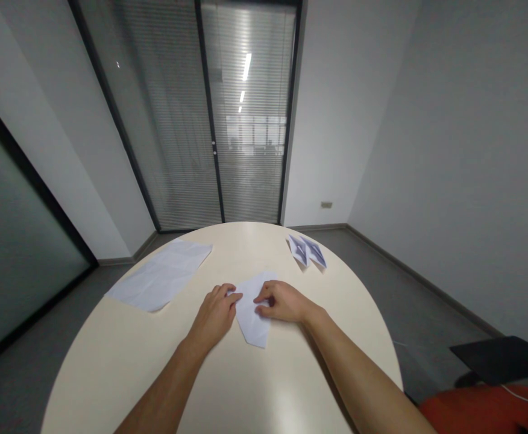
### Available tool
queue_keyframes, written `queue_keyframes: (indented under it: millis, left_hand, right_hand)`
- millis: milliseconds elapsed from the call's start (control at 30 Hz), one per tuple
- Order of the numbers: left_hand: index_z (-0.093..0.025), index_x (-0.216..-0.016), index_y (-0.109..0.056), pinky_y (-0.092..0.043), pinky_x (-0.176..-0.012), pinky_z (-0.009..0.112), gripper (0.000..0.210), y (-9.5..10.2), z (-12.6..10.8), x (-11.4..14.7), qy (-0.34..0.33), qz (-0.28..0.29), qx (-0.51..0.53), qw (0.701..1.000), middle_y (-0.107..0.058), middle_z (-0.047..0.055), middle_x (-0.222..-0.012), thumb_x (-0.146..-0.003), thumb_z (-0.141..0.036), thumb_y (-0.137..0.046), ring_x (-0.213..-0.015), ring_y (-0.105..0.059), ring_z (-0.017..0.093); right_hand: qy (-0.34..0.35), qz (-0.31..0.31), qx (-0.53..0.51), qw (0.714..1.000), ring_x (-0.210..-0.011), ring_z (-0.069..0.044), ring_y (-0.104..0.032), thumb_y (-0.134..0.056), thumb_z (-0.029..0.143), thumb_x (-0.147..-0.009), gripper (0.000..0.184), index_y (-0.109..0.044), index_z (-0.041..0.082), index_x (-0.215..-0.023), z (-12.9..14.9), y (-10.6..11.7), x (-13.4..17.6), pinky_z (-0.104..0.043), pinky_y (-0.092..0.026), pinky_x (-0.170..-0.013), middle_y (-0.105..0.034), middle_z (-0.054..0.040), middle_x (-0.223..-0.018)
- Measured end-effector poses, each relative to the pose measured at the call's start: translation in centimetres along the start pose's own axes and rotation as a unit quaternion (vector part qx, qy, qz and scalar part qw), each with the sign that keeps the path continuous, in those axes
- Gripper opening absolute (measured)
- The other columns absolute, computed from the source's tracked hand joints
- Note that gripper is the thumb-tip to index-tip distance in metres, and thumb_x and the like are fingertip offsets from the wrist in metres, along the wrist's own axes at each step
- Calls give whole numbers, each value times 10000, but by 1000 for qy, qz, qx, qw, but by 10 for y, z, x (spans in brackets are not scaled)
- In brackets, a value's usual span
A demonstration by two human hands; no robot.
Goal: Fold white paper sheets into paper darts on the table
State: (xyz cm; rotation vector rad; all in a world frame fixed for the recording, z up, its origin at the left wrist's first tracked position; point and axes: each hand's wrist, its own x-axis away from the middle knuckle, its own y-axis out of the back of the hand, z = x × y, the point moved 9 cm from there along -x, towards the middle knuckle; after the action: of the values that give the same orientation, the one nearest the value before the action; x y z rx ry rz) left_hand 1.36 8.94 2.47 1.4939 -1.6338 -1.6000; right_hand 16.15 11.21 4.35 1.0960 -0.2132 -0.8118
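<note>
A folded piece of white paper point(254, 328) lies on the round table in front of me, narrowing toward its near edge. My left hand point(216, 310) is at its left side, with the thumb and bent fingers closed on the paper's left corner. From the right, my right hand point(282, 301) rests over the paper. Its thumb and index finger are curved and a little apart, their tips touching the paper's middle. The palm hides part of the paper's right edge.
A large creased white sheet point(160, 277) lies at the table's left edge. Two folded paper pieces point(307, 252) stand at the far right of the cream round table point(241, 398). A red and black chair point(490, 410) is at lower right. Glass panels with blinds point(173, 120) stand beyond.
</note>
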Motion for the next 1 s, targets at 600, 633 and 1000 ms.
queue_keyframes:
  millis: [600,633,1000]
  left_hand:
    - [-210,-1458,-533,-281,-1215,589,634,-12,-12,8,-18,80,13,997,-474,142,-1575,-904,-497,-646,-1467,-406,342]
    - [-205,-1450,-542,-274,-1218,591,619,-13,-12,9,-14,84,13,996,-469,144,-1579,-909,-488,-638,-1475,-398,342]
    - [-258,-1332,-636,-323,-1197,555,386,-5,-18,6,-74,34,38,996,-606,92,-1450,-949,-268,-587,-1349,-525,279]
  right_hand:
    - [26,-12,-12,1000,-1322,-330,-551,-716,359,-845,651,-525,176,-1440,0,-6,1,-519,-365,-1140,-620,-172,-1400]
    - [15,-13,-13,1000,-1338,-339,-537,-716,369,-840,716,-476,156,-1480,-2,-5,1,-523,-366,-1141,-596,-186,-1429]
    - [-186,-7,81,979,-1519,-430,-265,-606,629,-890,797,-465,181,-1533,-48,-8,11,-652,-179,-1204,-347,-186,-1635]
